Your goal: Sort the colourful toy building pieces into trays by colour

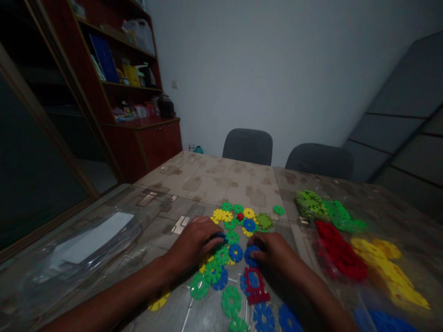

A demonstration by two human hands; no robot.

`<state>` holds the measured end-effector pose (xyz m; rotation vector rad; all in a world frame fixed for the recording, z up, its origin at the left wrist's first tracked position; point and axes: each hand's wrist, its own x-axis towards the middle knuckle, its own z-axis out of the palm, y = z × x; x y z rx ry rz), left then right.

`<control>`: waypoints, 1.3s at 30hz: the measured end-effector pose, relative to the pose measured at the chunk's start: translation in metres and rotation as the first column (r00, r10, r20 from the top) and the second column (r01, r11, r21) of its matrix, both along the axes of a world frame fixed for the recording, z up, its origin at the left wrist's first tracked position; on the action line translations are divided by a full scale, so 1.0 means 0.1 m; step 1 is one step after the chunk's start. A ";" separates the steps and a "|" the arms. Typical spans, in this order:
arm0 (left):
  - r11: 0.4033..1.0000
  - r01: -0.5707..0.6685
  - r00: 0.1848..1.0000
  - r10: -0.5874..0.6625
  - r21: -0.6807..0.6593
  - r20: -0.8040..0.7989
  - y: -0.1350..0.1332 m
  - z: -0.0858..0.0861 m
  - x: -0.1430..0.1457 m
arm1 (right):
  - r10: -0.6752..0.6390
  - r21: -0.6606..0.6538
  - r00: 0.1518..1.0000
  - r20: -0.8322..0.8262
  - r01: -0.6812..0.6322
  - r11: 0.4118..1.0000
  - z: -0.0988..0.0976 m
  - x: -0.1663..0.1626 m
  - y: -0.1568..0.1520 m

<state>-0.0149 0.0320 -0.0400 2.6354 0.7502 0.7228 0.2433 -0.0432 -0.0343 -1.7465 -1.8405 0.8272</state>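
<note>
Flat plastic snowflake-shaped discs [238, 221] in green, yellow, blue and red lie scattered on the table [214, 177] in front of me. My left hand [195, 242] rests palm down on the near part of the pile, fingers curled over a blue disc [219, 236]. My right hand [273, 251] lies beside it, fingertips closed on another blue disc [249, 256]. A red square frame piece [255, 286] with a blue disc inside lies just below my right hand.
Sorted heaps in clear bags sit at the right: green [323, 210], red [339, 251], yellow [392, 265], blue [387, 320]. An empty clear plastic bag [93, 242] lies at the left. Two grey chairs [247, 145] stand behind the table, a wooden shelf unit [128, 87] at far left.
</note>
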 end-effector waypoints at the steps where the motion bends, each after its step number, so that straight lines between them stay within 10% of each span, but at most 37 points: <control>1: 1.000 -0.005 1.000 0.005 -0.025 0.005 -0.01 0.01 0.00 | 0.004 0.002 1.000 0.002 -0.004 1.000 0.02 0.03 0.00; 19: 0.966 -0.098 0.987 0.065 -0.238 -0.144 -0.04 0.02 0.00 | -0.042 0.027 0.992 -0.115 0.046 0.999 -0.08 -0.32 -0.05; 27: 0.905 -0.145 0.983 0.178 -0.399 0.047 -0.05 0.03 0.01 | 0.009 0.035 0.923 -0.385 0.005 0.999 -0.01 -0.22 0.00; 35: 0.748 0.120 0.932 0.141 -0.652 0.333 -0.10 0.04 0.05 | 0.009 -0.041 0.748 -0.664 -0.048 0.998 0.11 -0.41 -0.06; 39: 0.571 0.212 0.910 0.180 -0.793 0.373 -0.14 0.05 0.07 | -0.006 -0.042 0.719 -0.695 -0.033 0.999 0.12 -0.49 -0.09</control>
